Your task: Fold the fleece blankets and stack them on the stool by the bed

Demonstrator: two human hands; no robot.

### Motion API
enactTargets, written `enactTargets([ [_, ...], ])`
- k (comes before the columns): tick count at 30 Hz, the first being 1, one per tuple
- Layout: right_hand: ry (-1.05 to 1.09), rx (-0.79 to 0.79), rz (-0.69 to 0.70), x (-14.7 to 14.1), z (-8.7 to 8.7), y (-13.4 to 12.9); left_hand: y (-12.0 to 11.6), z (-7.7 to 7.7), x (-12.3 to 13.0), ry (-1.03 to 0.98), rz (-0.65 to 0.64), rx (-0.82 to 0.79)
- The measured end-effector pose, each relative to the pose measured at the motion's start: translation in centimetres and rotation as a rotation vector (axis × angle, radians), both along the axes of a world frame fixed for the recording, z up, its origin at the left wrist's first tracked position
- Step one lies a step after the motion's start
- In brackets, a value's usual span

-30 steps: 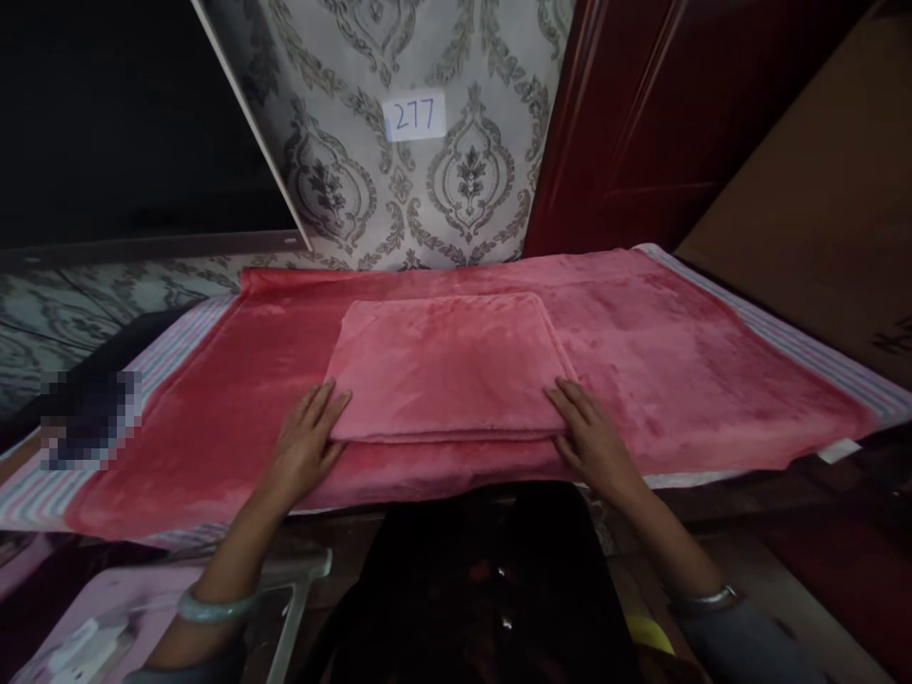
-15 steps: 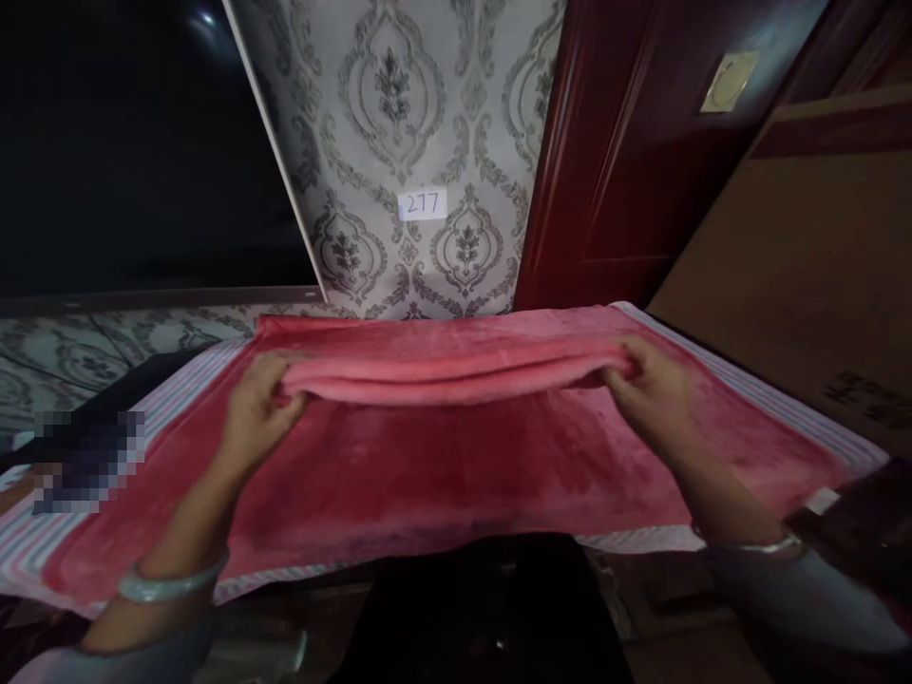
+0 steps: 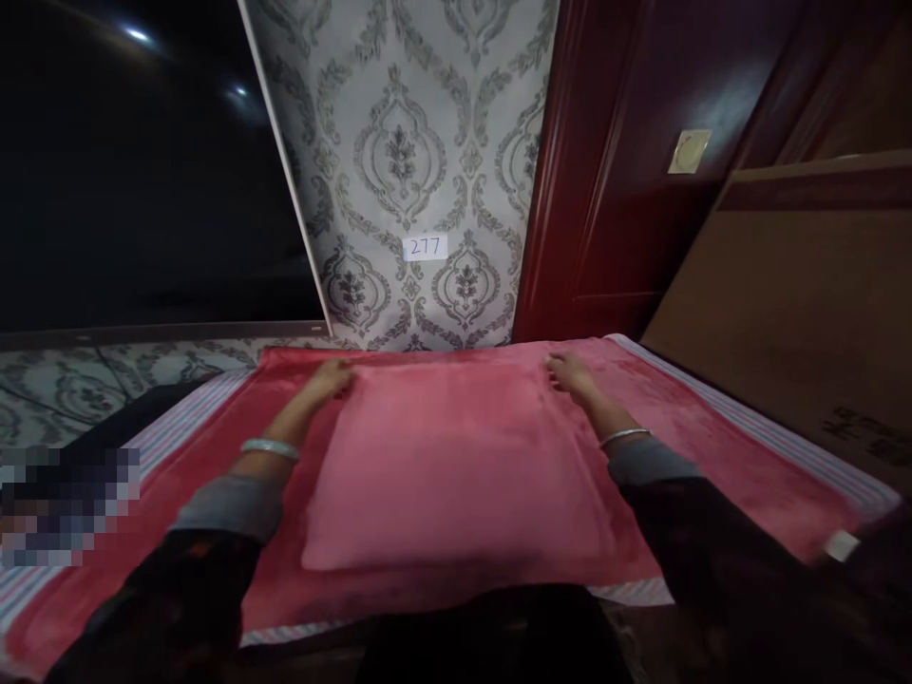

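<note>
A light pink cloth (image 3: 456, 465) lies spread in a rectangle over a darker red blanket (image 3: 277, 532) with striped borders. At the cloth's far left corner is my left hand (image 3: 333, 377), its fingers closed on the edge. My right hand (image 3: 566, 372) is at the far right corner, fingers bent and pressed together on that edge. The cloth looks smooth, with its near edge close to the front of the blanket.
Behind the blanket stands a patterned wall with a paper label (image 3: 426, 248). A large dark screen (image 3: 142, 180) is at the left, a cardboard box (image 3: 798, 304) at the right. A blurred-out patch covers the left edge.
The pink cloth, earlier a folded band held up between my hands, now lies spread out flat. Both hands have moved away from me and closer together. The view has tilted up.
</note>
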State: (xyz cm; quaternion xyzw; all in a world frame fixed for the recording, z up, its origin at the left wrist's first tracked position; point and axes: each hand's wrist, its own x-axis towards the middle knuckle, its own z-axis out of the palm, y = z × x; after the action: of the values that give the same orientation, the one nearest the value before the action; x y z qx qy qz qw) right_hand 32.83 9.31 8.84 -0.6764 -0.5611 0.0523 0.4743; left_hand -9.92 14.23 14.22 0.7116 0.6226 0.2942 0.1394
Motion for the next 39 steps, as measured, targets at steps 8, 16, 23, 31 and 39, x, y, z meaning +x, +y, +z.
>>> enactTargets([
  [8,-0.313,-0.182,0.271,-7.9,-4.0,1.1,0.3,-6.9,6.6,0.254,-0.279,-0.012],
  [16,-0.697,-0.355,0.275,-11.2,-8.9,-1.3,-1.6,-12.7,8.2,0.613,-0.27,0.027],
  [23,-0.689,-0.291,0.264,-10.6,-9.4,-0.8,-1.4,-12.5,7.7,0.606,-0.201,0.092],
  [31,-0.651,-0.351,0.054,-7.5,-9.9,-0.8,0.6,-12.5,4.1,0.513,0.019,-0.114],
  [39,-0.7,-0.316,0.415,-10.7,-6.1,-1.6,1.6,-9.9,4.8,0.493,-0.273,0.034],
])
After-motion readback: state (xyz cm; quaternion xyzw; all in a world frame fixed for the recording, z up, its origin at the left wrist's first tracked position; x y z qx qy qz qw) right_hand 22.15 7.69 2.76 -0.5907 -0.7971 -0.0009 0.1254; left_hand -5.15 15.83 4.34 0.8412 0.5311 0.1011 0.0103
